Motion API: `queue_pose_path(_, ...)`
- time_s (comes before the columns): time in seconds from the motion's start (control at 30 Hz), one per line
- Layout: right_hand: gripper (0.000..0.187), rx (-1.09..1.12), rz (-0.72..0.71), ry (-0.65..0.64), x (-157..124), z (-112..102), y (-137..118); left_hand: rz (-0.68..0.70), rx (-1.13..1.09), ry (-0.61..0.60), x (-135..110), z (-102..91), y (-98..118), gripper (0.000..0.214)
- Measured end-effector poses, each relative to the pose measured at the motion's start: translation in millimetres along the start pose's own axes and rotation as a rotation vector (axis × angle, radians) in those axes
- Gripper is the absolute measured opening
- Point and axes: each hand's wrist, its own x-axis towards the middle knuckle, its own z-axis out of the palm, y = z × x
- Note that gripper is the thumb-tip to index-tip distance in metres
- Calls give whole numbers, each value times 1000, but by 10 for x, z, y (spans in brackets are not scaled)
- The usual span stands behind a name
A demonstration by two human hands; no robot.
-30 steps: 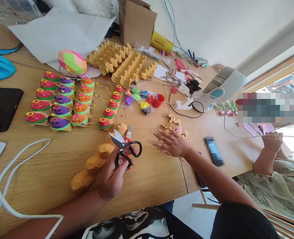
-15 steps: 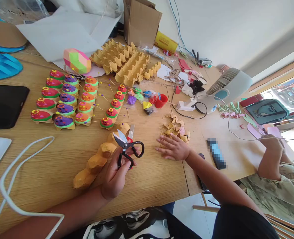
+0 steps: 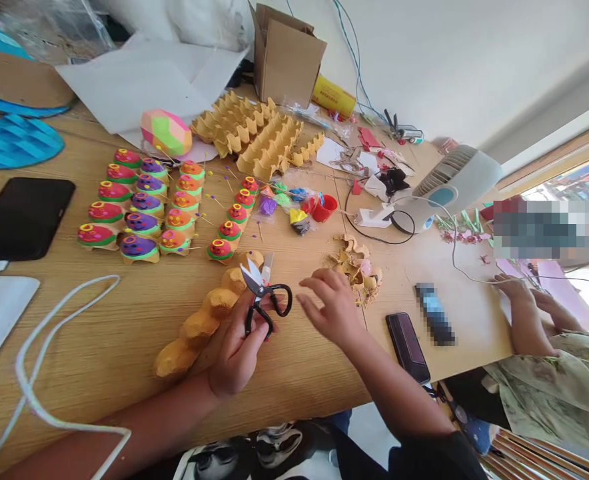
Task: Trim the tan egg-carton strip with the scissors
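My left hand [image 3: 239,353] grips a pair of scissors [image 3: 258,288] with black loop handles, their blades partly open and pointing up and left. Behind the scissors shows a silver blade [image 3: 268,265]; whether my left hand holds it too, I cannot tell. Beside that hand lies a strip of yellow egg-carton cups [image 3: 209,313], turned bottom up. My right hand [image 3: 332,307] hovers just right of the scissors, fingers apart and holding nothing. Beyond it sits a heap of torn carton scraps [image 3: 354,260] with crumbs.
Painted carton caterpillars [image 3: 139,223] stand in rows at the left, near a black tablet [image 3: 24,217]. Egg trays [image 3: 269,143], a red cup [image 3: 324,208] and a fan [image 3: 449,183] stand farther back. A phone [image 3: 408,347] lies at right, near another person's hands [image 3: 524,300].
My right hand has lifted off the table by the scraps and moved left toward the scissors. My left hand still grips the scissors. The view has shifted slightly.
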Motion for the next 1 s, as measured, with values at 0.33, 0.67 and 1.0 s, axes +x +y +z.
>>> queue_pose_path(0.33,42,412,183,-63,-160,398,-416,290,373,-84,42,-51,-56,57)
queue_pose_path(0.67,34,1118,480,296,8,658,87,566,750,-135,133,-49,133,51)
queue_pose_path(1.0,33,1352,491,322,56,710,175,766,855,-72,80,-9,276,47)
